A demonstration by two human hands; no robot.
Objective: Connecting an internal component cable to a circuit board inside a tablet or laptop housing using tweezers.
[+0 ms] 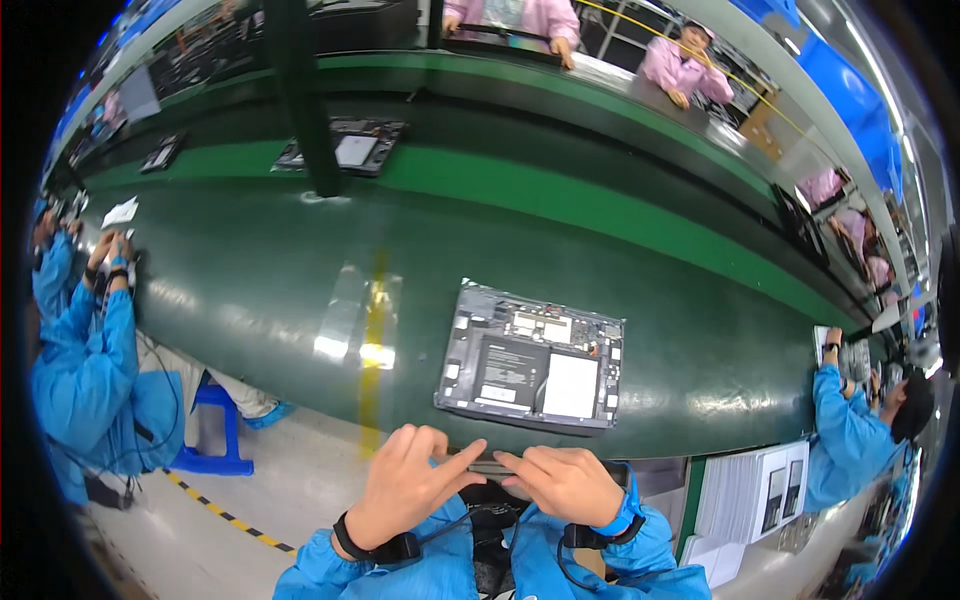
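My left hand [418, 482] is just off the front edge of the green bench, its index finger and thumb stretched out with a gap between their tips. Facing it, my right hand [570, 487] points its index finger and thumb back toward the left. The fingertips of both hands come close together, and nothing can be made out between them. Beyond my hands an opened laptop body [530, 355] lies flat on the bench, touched by neither hand. Its battery, a white rectangular panel and circuit boards lie exposed.
Yellow tape [375, 340] crosses the green bench [260, 270] left of the laptop body. White panels [745, 490] stand stacked at the lower right. Another opened device [355, 148] sits behind a dark post [305, 110]. Co-workers in blue work at both sides; a blue stool [225, 430] stands left.
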